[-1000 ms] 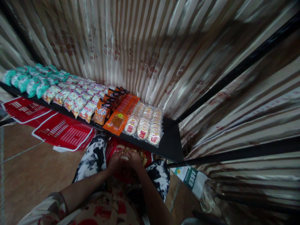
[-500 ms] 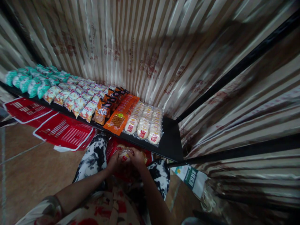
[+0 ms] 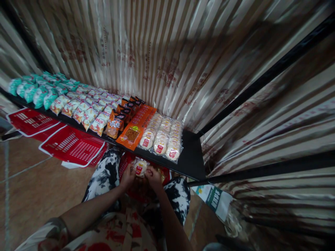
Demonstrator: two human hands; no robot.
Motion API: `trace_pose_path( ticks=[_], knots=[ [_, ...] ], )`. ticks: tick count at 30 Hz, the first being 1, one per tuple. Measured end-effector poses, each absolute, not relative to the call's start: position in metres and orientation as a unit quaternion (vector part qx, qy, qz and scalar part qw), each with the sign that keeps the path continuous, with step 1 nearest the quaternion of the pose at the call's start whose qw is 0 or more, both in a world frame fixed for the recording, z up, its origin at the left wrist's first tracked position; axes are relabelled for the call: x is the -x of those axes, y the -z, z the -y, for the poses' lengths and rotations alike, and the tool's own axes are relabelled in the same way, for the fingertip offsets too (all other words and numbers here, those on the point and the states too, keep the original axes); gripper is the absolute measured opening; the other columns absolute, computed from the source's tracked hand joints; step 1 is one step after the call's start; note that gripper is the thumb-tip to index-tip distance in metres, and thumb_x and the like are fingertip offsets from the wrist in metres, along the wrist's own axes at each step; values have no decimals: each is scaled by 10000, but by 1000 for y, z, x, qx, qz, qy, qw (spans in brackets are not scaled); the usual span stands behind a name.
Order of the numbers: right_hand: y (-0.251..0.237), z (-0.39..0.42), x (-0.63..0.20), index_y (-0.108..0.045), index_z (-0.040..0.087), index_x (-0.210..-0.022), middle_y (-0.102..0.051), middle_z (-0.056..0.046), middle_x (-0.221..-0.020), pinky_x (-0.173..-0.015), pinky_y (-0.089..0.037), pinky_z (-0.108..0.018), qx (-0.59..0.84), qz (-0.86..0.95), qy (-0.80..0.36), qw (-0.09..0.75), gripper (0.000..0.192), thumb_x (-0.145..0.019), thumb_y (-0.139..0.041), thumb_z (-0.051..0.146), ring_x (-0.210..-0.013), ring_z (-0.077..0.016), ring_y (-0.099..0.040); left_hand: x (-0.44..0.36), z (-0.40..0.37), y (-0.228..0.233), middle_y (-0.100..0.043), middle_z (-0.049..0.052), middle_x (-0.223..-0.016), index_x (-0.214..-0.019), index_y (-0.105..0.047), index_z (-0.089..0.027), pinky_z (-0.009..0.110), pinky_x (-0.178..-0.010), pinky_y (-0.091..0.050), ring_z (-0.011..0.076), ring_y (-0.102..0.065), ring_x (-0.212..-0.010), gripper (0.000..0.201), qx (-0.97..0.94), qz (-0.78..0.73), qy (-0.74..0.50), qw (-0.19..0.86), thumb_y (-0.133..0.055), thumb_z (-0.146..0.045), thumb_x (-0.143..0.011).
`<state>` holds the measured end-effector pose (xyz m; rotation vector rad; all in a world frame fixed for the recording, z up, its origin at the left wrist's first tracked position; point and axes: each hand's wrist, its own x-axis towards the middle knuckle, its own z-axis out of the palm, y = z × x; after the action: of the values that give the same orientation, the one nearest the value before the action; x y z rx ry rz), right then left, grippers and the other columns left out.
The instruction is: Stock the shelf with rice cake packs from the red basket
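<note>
Hands meet at the lower middle of the frame: the left hand (image 3: 128,176) and the right hand (image 3: 154,175) both have their fingers closed on one clear-wrapped round cake packet (image 3: 140,166), held between them just under the front edge of the black shelf (image 3: 192,158). One packet in hand, pale and round inside its see-through wrapper, with a small red label at its lower part. It sits above a red basket (image 3: 125,161) wedged between the person's black-and-white patterned knees, more packets dimly showing inside.

Up on the shelf, three rows of the same round cakes (image 3: 163,137) lie side by side at centre frame; the count per row blurs toward the back. Left of them, one long orange packet (image 3: 136,128), then a row of orange-and-black snack bags (image 3: 121,113), rows of white-and-red bags (image 3: 86,109), and teal bags (image 3: 34,90) at the far upper left. Two red baskets (image 3: 73,148) rest on the floor at the left. Striped shiny curtain (image 3: 167,52) fills the upper frame.
</note>
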<state>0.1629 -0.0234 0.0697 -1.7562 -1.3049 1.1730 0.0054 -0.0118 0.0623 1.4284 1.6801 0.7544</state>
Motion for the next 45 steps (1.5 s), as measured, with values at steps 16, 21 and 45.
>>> trace_pose_path(
  ticks=[16, 21, 45],
  knots=[
    [-86, 14, -152, -617, 231, -802, -728, -32, -765, -665, -543, -306, 636, 455, -421, 460, 257, -723, -553, 467, -684, -191, -680, -14, 1, -83, -688, 92, -973, -973, -563, -173, 380, -837, -515, 220, -657, -914, 220, -519, -646, -394, 399, -500, -316, -818],
    [-103, 3, -149, -611, 217, -809, -726, -39, -747, -650, -541, -309, 636, 439, -413, 482, 269, -726, -546, 465, -673, -199, -677, -20, -10, -83, -637, 118, -1114, -1147, -532, -150, 365, -842, -527, 215, -624, -1011, 366, -523, -625, -443, 374, -535, -265, -800],
    [-113, -33, -145, -630, 189, -842, -723, -53, -766, -671, -524, -286, 662, 443, -315, 515, 285, -779, -506, 437, -670, -179, -657, -36, -33, -92, -470, 136, -1290, -1302, -474, -153, 485, -1053, -390, 273, -450, -1206, 479, -682, -596, -378, 194, -484, -175, -824]
  ],
)
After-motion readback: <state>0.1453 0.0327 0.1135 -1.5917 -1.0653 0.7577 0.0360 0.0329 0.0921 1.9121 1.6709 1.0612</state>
